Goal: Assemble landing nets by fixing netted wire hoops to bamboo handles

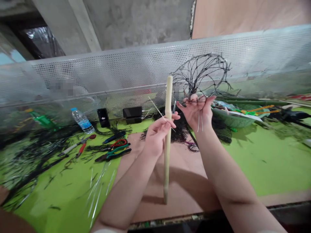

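Note:
My left hand (156, 134) is closed around a pale bamboo stick (167, 155), which stands upright over the board. Between the thumb and forefinger of that hand runs a thin pale wire (156, 106), slanting across the stick. To the right, my right hand (198, 111) is raised with its palm toward me and its fingertips curled on the gathered base of a bundle of black netting (206, 66). The bundle fans out above the fingers. Two short wire ends (200, 121) hang in front of that palm. The stick's top stands just left of the netting.
A brown board (182, 174) lies on the green table (255, 161). On the left are pliers (113, 153), cut wires (98, 191), a water bottle (82, 121), a phone (103, 117) and dark fibres. A green basket (238, 116) sits right. A perforated metal screen (109, 76) runs behind.

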Demonstrator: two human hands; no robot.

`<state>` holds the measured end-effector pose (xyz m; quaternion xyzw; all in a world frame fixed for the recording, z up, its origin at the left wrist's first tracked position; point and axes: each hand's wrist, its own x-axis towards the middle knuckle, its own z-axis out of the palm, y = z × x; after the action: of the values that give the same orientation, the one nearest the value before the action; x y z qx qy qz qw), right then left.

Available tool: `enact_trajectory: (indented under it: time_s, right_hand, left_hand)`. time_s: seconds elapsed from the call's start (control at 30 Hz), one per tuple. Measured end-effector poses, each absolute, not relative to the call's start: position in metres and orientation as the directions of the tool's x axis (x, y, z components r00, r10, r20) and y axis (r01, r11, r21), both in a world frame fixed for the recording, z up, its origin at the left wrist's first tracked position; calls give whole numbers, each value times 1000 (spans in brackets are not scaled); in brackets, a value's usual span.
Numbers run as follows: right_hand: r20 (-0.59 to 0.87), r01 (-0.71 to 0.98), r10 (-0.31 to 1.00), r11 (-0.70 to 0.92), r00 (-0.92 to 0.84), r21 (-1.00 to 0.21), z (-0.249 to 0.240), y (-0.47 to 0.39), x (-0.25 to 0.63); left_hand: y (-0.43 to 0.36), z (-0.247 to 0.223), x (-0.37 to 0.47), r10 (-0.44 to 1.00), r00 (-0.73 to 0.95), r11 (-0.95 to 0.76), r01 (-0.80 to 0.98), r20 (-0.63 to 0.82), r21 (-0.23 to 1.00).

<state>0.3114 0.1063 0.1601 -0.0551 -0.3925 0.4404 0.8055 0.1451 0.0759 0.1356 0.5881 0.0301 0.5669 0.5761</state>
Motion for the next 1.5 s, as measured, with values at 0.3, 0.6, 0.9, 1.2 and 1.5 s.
enact_trajectory:
  time_s: [0.3, 0.6, 0.9, 1.2, 1.5]
  right_hand:
    - [639, -526, 698, 693, 323, -493, 178, 76, 301]
    - [590, -464, 746, 660, 309, -591, 207, 53, 286]
    - [545, -427, 789, 612, 283, -666, 221, 56, 291]
    - [387, -452, 885, 465, 260, -761, 211, 60, 349]
    - [459, -509, 877, 462, 141, -726, 190, 6, 344]
  left_hand:
    - [50, 138, 152, 642, 419, -496, -412, 642, 764]
    - [41, 141, 157, 644, 452, -423, -462, 617, 779]
    - [48, 152, 142, 625, 638, -112, -497, 449, 861]
    - [54, 123, 101, 701, 711, 156, -220, 49, 963]
    - [41, 25, 79, 920, 386, -96, 406, -75, 909]
